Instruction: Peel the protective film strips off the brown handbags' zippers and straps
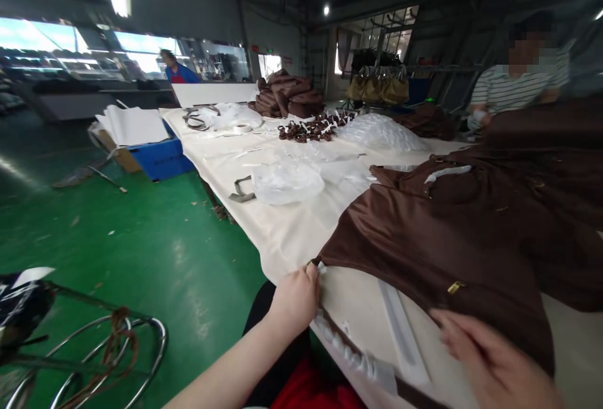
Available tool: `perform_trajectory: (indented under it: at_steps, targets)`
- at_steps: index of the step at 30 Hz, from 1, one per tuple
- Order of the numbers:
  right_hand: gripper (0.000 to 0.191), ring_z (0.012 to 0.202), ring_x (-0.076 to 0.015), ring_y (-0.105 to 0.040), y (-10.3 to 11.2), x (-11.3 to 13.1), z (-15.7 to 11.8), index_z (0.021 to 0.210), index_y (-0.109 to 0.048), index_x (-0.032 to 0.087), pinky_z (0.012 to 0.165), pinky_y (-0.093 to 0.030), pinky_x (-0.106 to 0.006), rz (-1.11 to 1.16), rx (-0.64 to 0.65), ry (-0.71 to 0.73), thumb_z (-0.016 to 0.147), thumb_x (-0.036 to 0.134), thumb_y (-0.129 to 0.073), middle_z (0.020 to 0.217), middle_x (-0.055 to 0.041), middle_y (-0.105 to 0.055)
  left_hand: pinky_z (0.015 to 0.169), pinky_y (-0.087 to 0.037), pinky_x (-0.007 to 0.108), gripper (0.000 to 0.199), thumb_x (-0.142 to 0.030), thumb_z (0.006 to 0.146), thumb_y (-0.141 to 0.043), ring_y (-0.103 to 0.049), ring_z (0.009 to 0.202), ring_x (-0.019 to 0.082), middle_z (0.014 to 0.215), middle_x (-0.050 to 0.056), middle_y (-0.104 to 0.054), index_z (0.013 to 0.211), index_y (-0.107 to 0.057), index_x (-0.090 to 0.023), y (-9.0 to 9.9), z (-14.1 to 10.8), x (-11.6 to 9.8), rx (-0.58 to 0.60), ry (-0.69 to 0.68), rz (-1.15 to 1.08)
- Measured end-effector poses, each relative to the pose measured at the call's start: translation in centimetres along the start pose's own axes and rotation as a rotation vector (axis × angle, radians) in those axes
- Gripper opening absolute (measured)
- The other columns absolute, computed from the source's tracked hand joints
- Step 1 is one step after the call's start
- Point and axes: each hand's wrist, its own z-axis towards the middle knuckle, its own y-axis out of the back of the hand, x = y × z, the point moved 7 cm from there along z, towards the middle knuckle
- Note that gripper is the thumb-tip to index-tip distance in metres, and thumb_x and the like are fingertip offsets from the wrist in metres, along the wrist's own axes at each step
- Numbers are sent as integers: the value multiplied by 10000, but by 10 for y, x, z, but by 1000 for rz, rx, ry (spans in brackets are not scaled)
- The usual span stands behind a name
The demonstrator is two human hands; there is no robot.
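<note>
A brown leather-like bag (pixel 424 233) lies spread over the right side of the table, with a gold zipper pull (pixel 456 287) near its front edge. At the bag's tapered left corner, my left hand (pixel 296 296) is closed around the tip. My right hand (pixel 494 359) is slightly blurred at the bag's lower edge, with thumb and forefinger pinched together there. Between my hands, a flat pale strip (pixel 400 327) lies on the table. Along the near table edge runs a brown strap (pixel 348 340) partly wrapped in clear plastic.
The cream-covered table (pixel 287 233) carries clear plastic bags (pixel 287 181), a heap of brown straps (pixel 311 127) and a brown pile (pixel 289 95). A person in a striped shirt (pixel 504 88) is across at the right. A blue box (pixel 160 156) and a metal rack (pixel 160 340) stand left.
</note>
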Motion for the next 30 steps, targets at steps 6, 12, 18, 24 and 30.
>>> perform_trajectory:
  at_steps: [6,12,18,24,30]
  targets:
    - [381,523,-116,-474,-176,101,1,829,-677,159,500,-362,-239,441,714,49,752,525,-604,609,-5,-562,601,-438,286,286,-250,896,-322,-631,702,212,781,103,-662,844,-588,-159,11,3,6,168,40,-205]
    - [345,466,-63,-372,-211,87,-22,715,-651,133,458,-255,-210,598,975,-107,733,478,-645,534,32,-467,639,-443,256,328,-268,885,-338,-603,695,175,789,78,-674,816,-636,-146,6,-4,7,239,58,-469]
    - [336,411,-53,-341,-217,70,-25,682,-617,141,431,-207,-211,551,981,-117,730,474,-615,485,48,-451,546,-382,217,366,-349,907,-337,-487,599,125,676,35,-584,759,-594,-135,-3,-12,10,227,67,-495]
    - [305,390,-47,-330,-219,67,-23,648,-593,146,410,-199,-205,499,1006,-125,727,440,-582,472,55,-447,556,-362,211,319,-322,904,-336,-435,598,112,677,8,-533,767,-564,-148,-6,-13,11,221,30,-518]
    - [248,336,-46,-276,-224,58,-26,607,-558,160,363,-140,-206,255,993,-131,741,369,-547,418,66,-410,560,-337,214,242,-261,869,-369,-421,597,107,645,-18,-480,714,-523,-154,-8,-16,14,206,49,-599]
